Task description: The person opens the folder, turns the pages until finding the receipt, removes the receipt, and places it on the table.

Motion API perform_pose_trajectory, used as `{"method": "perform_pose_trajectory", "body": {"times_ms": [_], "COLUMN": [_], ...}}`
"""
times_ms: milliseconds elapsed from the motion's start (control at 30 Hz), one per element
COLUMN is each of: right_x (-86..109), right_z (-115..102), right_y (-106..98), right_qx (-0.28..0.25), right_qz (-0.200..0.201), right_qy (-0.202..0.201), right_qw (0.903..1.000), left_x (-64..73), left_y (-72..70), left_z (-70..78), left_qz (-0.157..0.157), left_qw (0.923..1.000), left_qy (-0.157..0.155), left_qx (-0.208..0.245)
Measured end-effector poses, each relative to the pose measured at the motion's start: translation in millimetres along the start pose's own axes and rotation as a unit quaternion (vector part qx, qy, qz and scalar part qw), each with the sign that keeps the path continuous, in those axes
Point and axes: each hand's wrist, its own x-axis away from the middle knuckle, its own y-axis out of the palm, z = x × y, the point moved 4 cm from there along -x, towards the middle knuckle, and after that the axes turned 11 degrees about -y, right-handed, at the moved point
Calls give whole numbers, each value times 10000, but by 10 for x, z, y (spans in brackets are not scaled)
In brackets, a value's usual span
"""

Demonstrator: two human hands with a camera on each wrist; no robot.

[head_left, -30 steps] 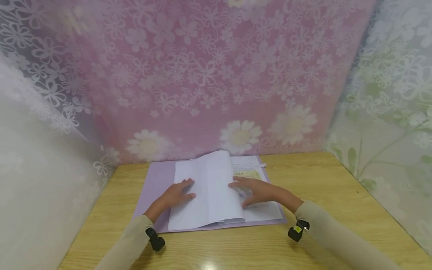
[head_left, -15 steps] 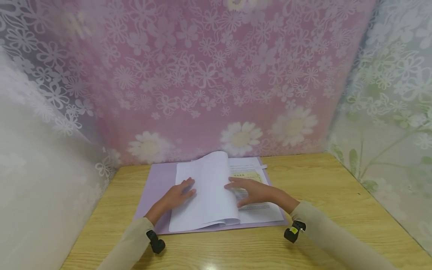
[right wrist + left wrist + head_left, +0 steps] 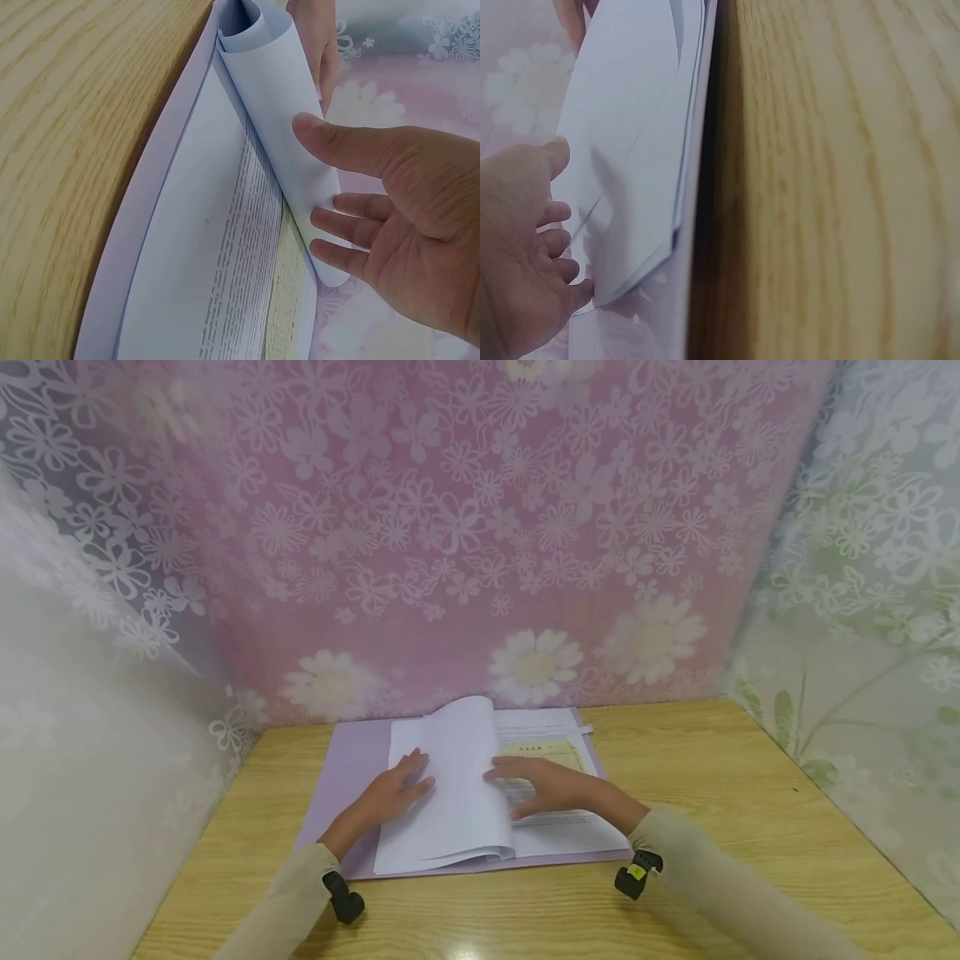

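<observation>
A lilac folder lies opened out on the table, with white paper sheets in it. One or more sheets are bent over to the left in a soft roll. Under them on the right shows a printed page with a yellowish picture. My left hand lies spread at the left part of the paper, fingers nearly straight. In the right wrist view my right hand has its thumb and straight fingers against the rolled sheet. Neither hand grips the paper.
The folder sits on a wood-grain table, its far edge close to a pink flowered wall covering. Pale coverings stand at the left and right. A small white tab sticks out at the folder's right edge.
My right hand has moved left, and the rolled edge of the sheets has gone left with it, baring more of the printed page. The left hand has stayed almost in place.
</observation>
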Motion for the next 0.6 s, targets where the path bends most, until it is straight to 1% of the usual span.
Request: {"method": "perform_pose_trajectory", "body": {"times_ms": [133,300,500,600], "right_x": [-45,-93,-147,-172], "right_z": [-34,-70,-84,-78], "right_y": [12,34,76,125], "right_qx": [-36,-57,-130,-146], "right_qz": [-20,35,111,120], "right_qy": [11,-19,-13,62], "right_qw": [10000,10000,9999,9998], "left_x": [13,39,35,36], "left_y": [8,12,0,1], "left_z": [19,61,71,66], "left_qz": [-15,62,62,49], "left_qw": [10000,9999,9997,9998], "left_qy": [16,121,122,113], "left_qx": [25,-30,-205,-170]}}
